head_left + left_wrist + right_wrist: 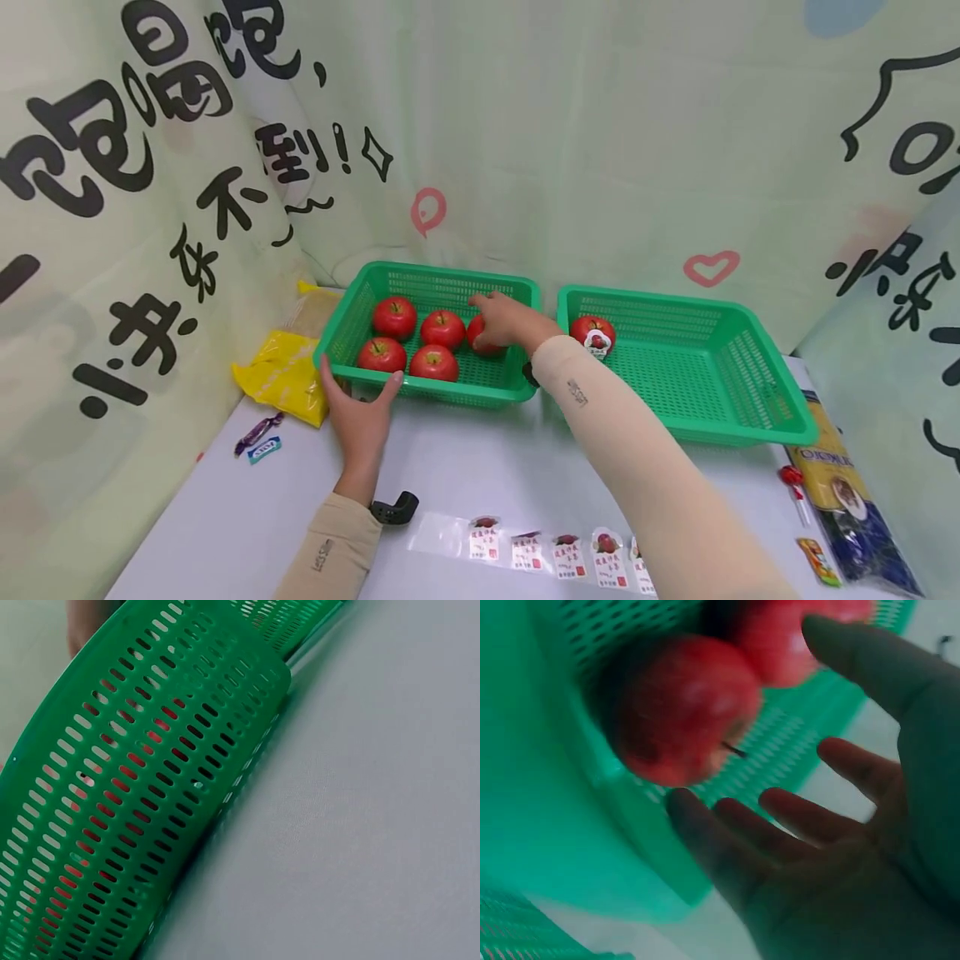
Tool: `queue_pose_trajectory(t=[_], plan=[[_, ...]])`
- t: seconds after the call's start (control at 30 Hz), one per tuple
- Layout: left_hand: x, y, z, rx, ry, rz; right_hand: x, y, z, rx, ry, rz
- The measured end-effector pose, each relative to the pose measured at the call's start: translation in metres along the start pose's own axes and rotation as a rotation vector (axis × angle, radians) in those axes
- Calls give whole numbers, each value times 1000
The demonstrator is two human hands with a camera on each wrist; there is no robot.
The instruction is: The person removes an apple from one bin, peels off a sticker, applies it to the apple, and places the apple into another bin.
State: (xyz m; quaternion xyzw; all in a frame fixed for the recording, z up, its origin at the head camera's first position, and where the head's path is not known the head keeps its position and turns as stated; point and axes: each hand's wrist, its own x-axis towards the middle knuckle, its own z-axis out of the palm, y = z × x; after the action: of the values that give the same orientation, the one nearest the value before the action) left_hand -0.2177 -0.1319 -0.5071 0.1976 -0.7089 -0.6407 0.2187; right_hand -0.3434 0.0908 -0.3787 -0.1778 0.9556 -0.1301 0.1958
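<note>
Apples [442, 331], five of them and all red, sat in the green basket on the left [472, 388], three towards the back and two along the front. The right hand [506, 321] reached into its right end, over the rightmost apple [474, 332]; the thumb and fingers stood apart rather than clamped on it, and whether a fingertip touched the skin of the fruit could not be told. The left hand [360, 421] lay at the near left corner of the same basket, thumb and forefinger spread apart against its front wall. Just beside it stood a second green basket [682, 367], holding one apple in its left end with a round-topped sticker [597, 343] on its side. On the white table [225, 533], nearer the person, lay a clear strip of printed labels [483, 540], partly covered by the right sleeve [630, 425]. A yellow bag [281, 371] and two wrapped sweets [260, 435] lay to the left; a blue and gold packet [840, 492], a red lollipop [791, 476] and an orange-wrapped sweet [817, 561] lay to the right.
</note>
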Motion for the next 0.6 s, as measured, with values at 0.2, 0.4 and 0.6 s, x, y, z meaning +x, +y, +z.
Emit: queue_pose_trajectory(t=[0.2,0.4,0.6], plan=[[1,-2,-1,-7,-12,14,20,0,12,-11,-142,177],[-2,-1,-1,-6,-11,41,20,0,16,-44,-124,159],[1,-2,-3,2,-13,46,14,-7,13,-75,-132,102]])
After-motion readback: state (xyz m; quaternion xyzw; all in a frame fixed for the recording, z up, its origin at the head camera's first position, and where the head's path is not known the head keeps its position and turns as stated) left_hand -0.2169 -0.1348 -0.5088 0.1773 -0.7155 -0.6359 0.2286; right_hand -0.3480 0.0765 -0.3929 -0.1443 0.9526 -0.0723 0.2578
